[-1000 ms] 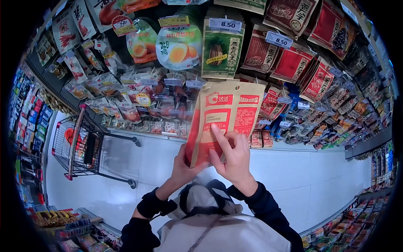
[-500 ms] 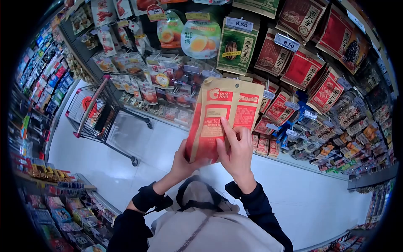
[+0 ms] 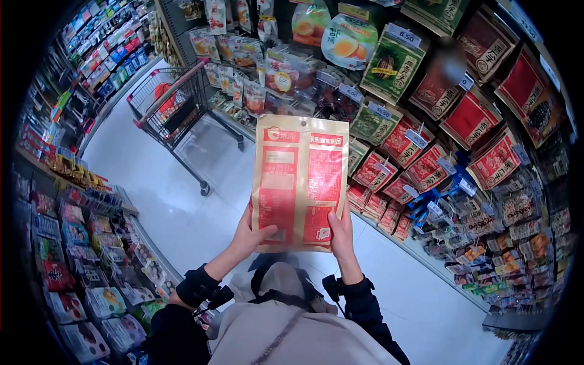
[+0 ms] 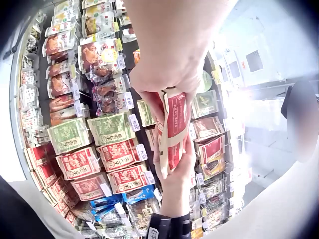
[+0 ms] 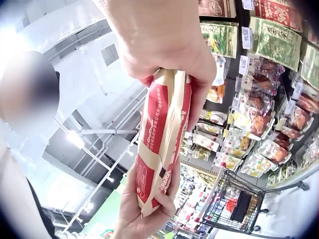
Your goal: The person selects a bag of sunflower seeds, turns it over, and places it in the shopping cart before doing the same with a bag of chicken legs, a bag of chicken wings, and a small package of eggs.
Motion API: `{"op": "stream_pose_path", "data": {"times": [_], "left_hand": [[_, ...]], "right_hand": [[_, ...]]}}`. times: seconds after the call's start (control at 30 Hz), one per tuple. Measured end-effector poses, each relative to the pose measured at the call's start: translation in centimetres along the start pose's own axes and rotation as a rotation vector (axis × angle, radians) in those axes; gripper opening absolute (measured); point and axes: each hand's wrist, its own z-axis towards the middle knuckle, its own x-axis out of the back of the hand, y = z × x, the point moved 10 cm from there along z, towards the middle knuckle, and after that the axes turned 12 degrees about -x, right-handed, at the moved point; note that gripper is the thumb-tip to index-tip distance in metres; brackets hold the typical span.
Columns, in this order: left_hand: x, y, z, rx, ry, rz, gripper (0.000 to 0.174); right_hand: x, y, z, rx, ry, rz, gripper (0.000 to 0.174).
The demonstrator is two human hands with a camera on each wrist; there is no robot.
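Observation:
A red and tan paper snack bag (image 3: 302, 182), printed with panels of small text, is held upright in front of the person's chest in the head view. The left hand (image 3: 248, 234) grips its lower left corner, thumb across the printed face. At the lower right edge, the right hand (image 3: 342, 234) grips it the same way, fingers behind the bag. The left wrist view shows the bag's red bottom (image 4: 176, 124) between both hands. From the right wrist, the bag's underside (image 5: 162, 134) appears with a hand at either end.
A shopping cart (image 3: 173, 106) with a red item inside stands to the left on the pale floor (image 3: 176, 207). Ahead and right, a hanging display holds green seed bags (image 3: 392, 64) and red bags (image 3: 471, 115). Another packed shelf (image 3: 91, 267) lies at the lower left.
The right hand has left the bag's printed front, where its index finger pointed, and now grips the right edge. The bag faces the camera more squarely. The view has turned, shifting cart and shelves rightward.

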Motion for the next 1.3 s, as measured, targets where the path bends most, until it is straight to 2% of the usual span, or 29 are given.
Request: {"op": "stream_pose_path", "data": {"times": [0.07,0.17,0.27,0.3,0.5,0.7,0.9,1.03,1.13,1.23,1.3], "left_hand": [[0.6,0.3,-0.8,-0.042,-0.01,0.042,0.08],[0.2,3.2,-1.2,-0.199,0.012,0.035,0.086],[1.1,3.9,-1.2,-0.206,-0.014,0.095,0.089],[2.0,3.8,-1.3,-0.211,-0.025,0.209,0.088],[6.7,6.6,-2.0,-0.173,0.038,0.193,0.076],[16.9,9.0,-4.6,-0.17,0.1,0.237,0.066],[28.3,11.6,-6.9,-0.197,0.137,0.179,0.066],[36.0,13.1,-8.8,-0.299,0.201,0.206,0.065],[41.8,13.4,-11.7,-0.257,0.323,0.183,0.061],[46.9,14.5,-14.8,-0.348,0.451,0.16,0.055],[50.2,14.4,-16.8,-0.404,0.605,0.092,0.05]], "right_hand": [[-0.6,0.6,-0.8,-0.003,-0.003,-0.009,0.06],[-1.1,1.8,-1.2,-0.028,0.006,0.003,0.059],[-2.2,2.3,-1.0,-0.046,-0.002,-0.004,0.056],[-2.7,2.5,-0.7,-0.052,-0.014,-0.006,0.055],[-7.7,3.3,1.5,-0.065,-0.014,-0.091,0.042],[-18.2,8.0,3.3,-0.094,-0.147,-0.082,0.038],[-29.7,12.8,5.0,-0.103,-0.219,-0.113,0.037],[-36.1,18.2,6.7,-0.164,-0.282,-0.142,0.038],[-40.6,21.5,6.5,-0.182,-0.297,-0.273,0.037],[-46.3,23.8,5.7,-0.212,-0.505,-0.288,0.037],[-50.2,24.2,5.4,-0.185,-0.638,-0.278,0.037]]}}
